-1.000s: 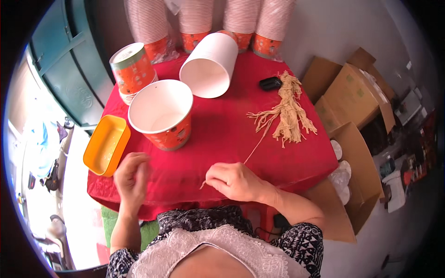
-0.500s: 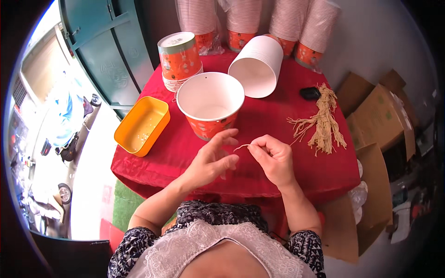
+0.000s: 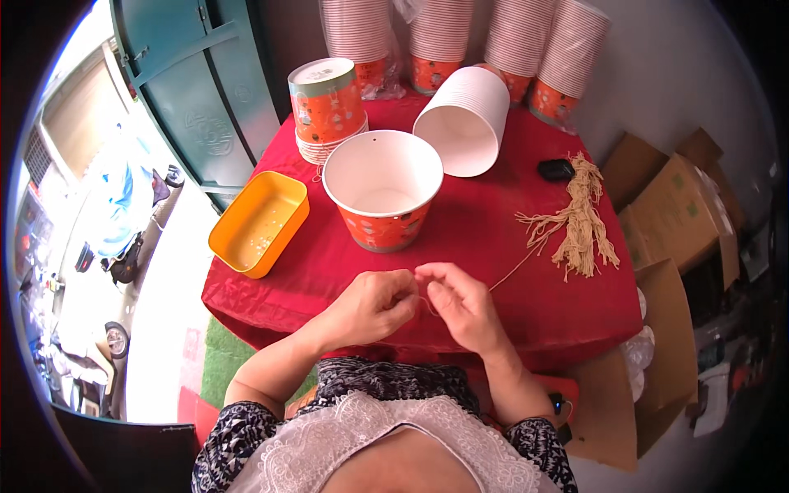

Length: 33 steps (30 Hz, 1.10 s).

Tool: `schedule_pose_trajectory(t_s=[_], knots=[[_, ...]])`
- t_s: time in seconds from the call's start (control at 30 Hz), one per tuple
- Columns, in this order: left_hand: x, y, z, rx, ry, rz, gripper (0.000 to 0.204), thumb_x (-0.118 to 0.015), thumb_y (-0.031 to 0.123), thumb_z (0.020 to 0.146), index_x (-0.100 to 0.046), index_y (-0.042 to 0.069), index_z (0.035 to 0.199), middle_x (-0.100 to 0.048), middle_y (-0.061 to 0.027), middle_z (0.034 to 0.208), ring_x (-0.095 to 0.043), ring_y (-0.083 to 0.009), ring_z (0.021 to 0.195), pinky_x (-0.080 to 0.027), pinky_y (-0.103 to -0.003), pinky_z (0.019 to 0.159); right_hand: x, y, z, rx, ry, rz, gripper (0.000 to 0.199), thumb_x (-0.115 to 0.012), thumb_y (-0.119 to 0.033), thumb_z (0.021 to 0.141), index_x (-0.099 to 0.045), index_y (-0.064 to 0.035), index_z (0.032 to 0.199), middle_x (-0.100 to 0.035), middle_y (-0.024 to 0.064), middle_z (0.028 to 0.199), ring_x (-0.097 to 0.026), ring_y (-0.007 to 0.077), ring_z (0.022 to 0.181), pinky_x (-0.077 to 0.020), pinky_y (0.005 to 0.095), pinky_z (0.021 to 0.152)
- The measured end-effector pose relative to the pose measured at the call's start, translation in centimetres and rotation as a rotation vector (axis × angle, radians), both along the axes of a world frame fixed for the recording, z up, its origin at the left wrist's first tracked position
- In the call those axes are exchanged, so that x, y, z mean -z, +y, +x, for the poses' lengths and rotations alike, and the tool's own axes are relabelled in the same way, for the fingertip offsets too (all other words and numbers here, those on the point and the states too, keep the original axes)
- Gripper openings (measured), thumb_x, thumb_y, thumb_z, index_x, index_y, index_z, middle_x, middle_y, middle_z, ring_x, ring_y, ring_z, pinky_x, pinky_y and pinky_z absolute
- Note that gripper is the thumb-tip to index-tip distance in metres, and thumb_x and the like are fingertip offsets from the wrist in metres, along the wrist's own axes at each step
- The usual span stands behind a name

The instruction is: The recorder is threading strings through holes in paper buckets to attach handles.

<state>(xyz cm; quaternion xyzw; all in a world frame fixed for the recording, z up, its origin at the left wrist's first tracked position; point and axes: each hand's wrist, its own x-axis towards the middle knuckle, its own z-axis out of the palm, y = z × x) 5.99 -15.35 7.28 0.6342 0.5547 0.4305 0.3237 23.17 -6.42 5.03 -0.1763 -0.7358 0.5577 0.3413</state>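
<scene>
A tan string runs from the loose bundle of strings on the right to my hands near the table's front edge. My left hand is closed, its fingertips pinching the string's end, which is mostly hidden. Close beside it, my right hand curls its fingers around the string, and a short loop hangs between the two. Just beyond them an upright paper bucket, orange outside and white inside, shows a small hole near its far rim.
A yellow plastic tub with small white bits stands left. Behind are an upturned bucket stack with string at its base, a white bucket stack lying sideways, and tall wrapped stacks. A black object touches the bundle; cardboard boxes lie right.
My left hand has gone from spread fingers to a closed pinch. My right hand has moved left and closer to me, drawing the string across the cloth; the hands now nearly touch.
</scene>
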Motion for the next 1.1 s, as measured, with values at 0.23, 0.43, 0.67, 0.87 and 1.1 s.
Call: schedule_pose_trajectory(t_s=[0.23,0.43,0.67,0.87,1.1], knots=[[-2.7,-0.7,-1.8,-0.025,0.154,0.020,0.008,-0.062,0.005,0.087,-0.059,-0.003,0.089,-0.062,-0.0157,0.070,-0.063,-0.0249,0.063,-0.049,-0.035,0.059,0.3,-1.2,-1.2,0.098,0.032,0.086,0.009,-0.062,-0.007,0.094,-0.061,0.0001,0.088,-0.053,-0.0058,0.069,-0.045,0.0011,0.062,-0.0359,0.0200,0.052],[-2.8,-0.2,-3.3,-0.184,0.069,0.111,0.007,-0.062,0.003,0.087,-0.058,-0.003,0.088,-0.059,-0.0153,0.070,-0.060,-0.0239,0.062,-0.049,-0.035,0.059,0.6,-1.0,-2.2,0.188,0.149,-0.006,0.011,-0.062,-0.003,0.092,-0.059,-0.0015,0.081,-0.051,-0.0067,0.064,-0.043,-0.0001,0.058,-0.0347,0.0204,0.049],[-5.6,1.9,-5.5,-0.389,0.788,0.556,0.025,-0.069,0.003,0.075,-0.059,0.001,0.098,-0.061,-0.0144,0.097,-0.055,-0.0337,0.108,-0.044,-0.045,0.092,0.2,-1.0,-2.6,0.312,0.261,-0.062,0.018,-0.062,0.000,0.092,-0.056,-0.0048,0.075,-0.048,-0.0098,0.063,-0.039,-0.0024,0.055,-0.0289,0.0174,0.048],[-4.8,3.5,-7.4,-0.236,0.879,0.535,0.017,-0.072,0.005,0.076,-0.061,0.003,0.089,-0.062,-0.0090,0.099,-0.050,-0.0332,0.119,-0.036,-0.049,0.106,-0.2,-1.3,-2.8,0.344,0.289,-0.043,0.021,-0.061,0.002,0.090,-0.052,-0.0053,0.073,-0.044,-0.0093,0.062,-0.036,-0.0020,0.057,-0.0287,0.0184,0.048],[-5.7,2.8,-4.0,-0.094,0.835,0.533,0.012,-0.069,0.007,0.078,-0.060,0.004,0.085,-0.061,-0.0087,0.096,-0.052,-0.0326,0.118,-0.029,-0.055,0.110,-0.2,-0.4,-2.4,0.457,0.305,0.081,0.022,-0.061,0.004,0.088,-0.049,-0.0043,0.072,-0.046,-0.0074,0.058,-0.039,-0.0009,0.054,-0.0312,0.0202,0.046]])
